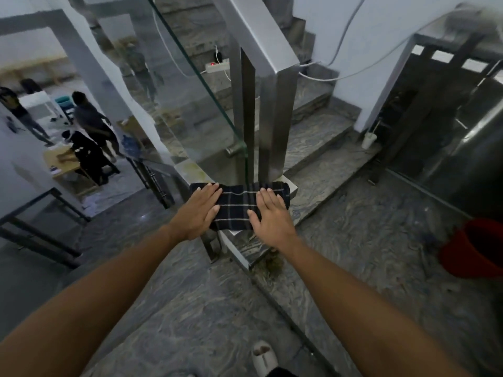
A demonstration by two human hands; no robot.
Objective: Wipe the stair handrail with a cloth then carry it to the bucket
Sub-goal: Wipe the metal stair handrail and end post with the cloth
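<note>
A dark plaid cloth lies spread over the near end of the steel stair handrail, at the middle of the view. My left hand presses flat on the cloth's left part with straight fingers. My right hand lies flat on its right part, fingers also straight. The handrail rises away from me toward the top of the view, on steel posts. A red bucket stands on the floor at the right edge, partly cut off.
A glass panel runs under the rail on the left. Marble steps climb behind the posts. A power strip with white cables sits on an upper step. People work around a table on a lower level at left. My foot is at the bottom.
</note>
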